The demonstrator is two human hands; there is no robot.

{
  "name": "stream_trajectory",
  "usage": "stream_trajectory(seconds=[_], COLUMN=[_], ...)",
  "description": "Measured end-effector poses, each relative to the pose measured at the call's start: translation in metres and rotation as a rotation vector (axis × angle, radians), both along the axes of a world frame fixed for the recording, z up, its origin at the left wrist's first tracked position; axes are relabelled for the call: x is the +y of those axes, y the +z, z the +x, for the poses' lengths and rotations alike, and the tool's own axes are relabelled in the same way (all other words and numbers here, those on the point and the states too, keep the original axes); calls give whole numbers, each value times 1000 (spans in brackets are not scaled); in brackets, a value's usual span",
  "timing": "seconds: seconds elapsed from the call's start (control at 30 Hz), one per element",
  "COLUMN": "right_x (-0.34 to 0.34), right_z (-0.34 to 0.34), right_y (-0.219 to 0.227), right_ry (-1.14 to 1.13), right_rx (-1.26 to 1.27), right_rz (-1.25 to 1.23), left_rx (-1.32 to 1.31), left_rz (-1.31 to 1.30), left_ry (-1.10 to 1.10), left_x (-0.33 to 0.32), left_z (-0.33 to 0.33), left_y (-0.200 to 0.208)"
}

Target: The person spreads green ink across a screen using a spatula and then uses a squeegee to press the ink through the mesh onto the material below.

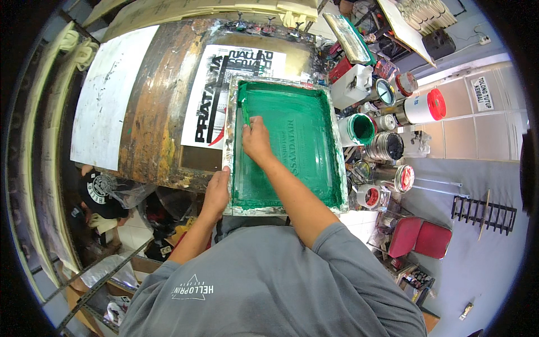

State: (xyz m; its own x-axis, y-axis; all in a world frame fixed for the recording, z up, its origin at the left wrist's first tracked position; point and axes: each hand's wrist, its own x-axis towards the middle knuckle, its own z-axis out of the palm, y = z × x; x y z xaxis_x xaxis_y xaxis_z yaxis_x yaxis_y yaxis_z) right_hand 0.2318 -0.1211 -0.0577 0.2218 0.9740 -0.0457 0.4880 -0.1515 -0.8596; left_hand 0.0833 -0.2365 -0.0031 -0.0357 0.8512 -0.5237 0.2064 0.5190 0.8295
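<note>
A silkscreen frame (341, 180) with a pale, ink-stained rim lies in front of me. Green ink coats its mesh, where raised-looking lettering shows faintly. My left hand (217, 194) grips the frame's left side near its front corner. Inside the frame, along the left edge, my right hand (256, 139) is closed around a squeegee (245, 104) smeared with green ink; its lower part is hidden by my fingers. Just left of the frame, a white sheet printed in black and red (193, 106) lies on the table, partly covered by the frame.
A stained wooden table (157, 106) carries a blank white sheet (115, 95) at left. Ink tubs stand along the right, among them an open green one (359, 129) and a red-lidded one (426, 106). Someone in a black cap (101, 194) is low beside the table. A red chair (421, 237) stands at right.
</note>
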Motion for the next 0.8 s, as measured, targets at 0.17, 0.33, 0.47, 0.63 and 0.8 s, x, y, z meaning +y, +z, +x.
stream_trajectory(seconds=[0.17,0.33,0.47,0.63,0.8], right_x=[-3,-16,-33,-101,-186], right_z=[8,28,58,127,234], right_y=[-12,24,54,128,185], right_ry=[-58,-119,-85,-106,-169], right_rx=[338,847,979,954,108], right_rz=[-107,-351,-379,-335,-99], left_rx=[16,12,6,-76,-138], left_rz=[15,2,26,5,-39], left_ry=[-14,1,-20,6,36], left_x=[0,-1,2,1,1], left_z=[-1,-2,-1,-5,-6], left_y=[-3,-7,-4,-18,-15])
